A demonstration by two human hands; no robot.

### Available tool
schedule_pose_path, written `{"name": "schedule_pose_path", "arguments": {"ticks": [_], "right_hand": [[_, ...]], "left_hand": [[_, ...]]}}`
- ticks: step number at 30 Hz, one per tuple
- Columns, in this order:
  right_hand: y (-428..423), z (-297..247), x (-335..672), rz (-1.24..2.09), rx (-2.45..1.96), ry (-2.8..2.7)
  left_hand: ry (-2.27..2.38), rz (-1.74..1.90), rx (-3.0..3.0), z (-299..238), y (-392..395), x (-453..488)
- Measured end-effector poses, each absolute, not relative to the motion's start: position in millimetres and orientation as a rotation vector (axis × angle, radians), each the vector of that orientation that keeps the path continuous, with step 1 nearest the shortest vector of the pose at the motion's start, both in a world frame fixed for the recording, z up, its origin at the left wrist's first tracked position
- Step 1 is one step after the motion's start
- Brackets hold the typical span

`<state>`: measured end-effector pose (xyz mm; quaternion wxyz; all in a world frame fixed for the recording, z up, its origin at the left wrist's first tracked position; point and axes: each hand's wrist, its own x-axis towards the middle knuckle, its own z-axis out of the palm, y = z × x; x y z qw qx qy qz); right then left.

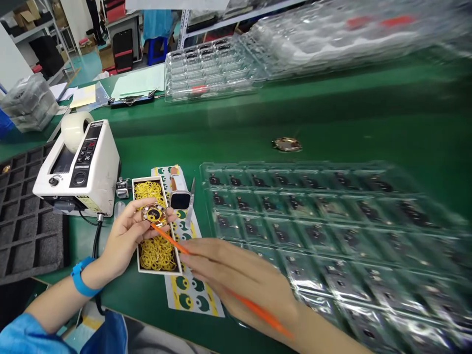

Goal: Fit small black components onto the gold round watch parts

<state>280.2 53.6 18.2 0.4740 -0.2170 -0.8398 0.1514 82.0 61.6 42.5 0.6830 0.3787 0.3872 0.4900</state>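
Note:
Over a white box (179,263) of yellow rings (157,253), my left hand (129,228) pinches a round, gold-rimmed watch case (154,215) with a dark and yellow centre. My right hand (239,280), slightly blurred, is closed around a thin orange stick-like tool (167,238). The tool's tip meets the near edge of the watch case; whether it presses on it I cannot tell. Just right of the box lie a square-faced watch (180,199) and pointed metal tweezers (191,204). Beneath them is a sheet of green and yellow round stickers (191,292).
A white tape dispenser (94,162) stands left, near a black compartment tray (33,231). Clear plastic trays (324,201) of small dark parts fill the right. Another gold-rimmed piece (287,144) lies on the green mat. Stacked clear trays (214,69) and a clipboard (138,83) line the back.

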Motion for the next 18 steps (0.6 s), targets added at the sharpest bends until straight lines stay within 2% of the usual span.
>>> {"name": "schedule_pose_path", "arguments": {"ticks": [3,5,13,18], "right_hand": [[52,13,281,0.113,-0.435,-2.222],[51,13,281,0.069,-0.411,-2.240],[46,26,281,0.380,-0.894,-1.842],[49,25,276,0.390,-0.906,-1.733]], "left_hand": [[0.902,1.103,0.825,43,62,83],[0.922,1.101,0.813,43,63,83],[0.877,1.010,0.822,38,57,88],[0.909,0.977,0.824,35,54,90]]}}
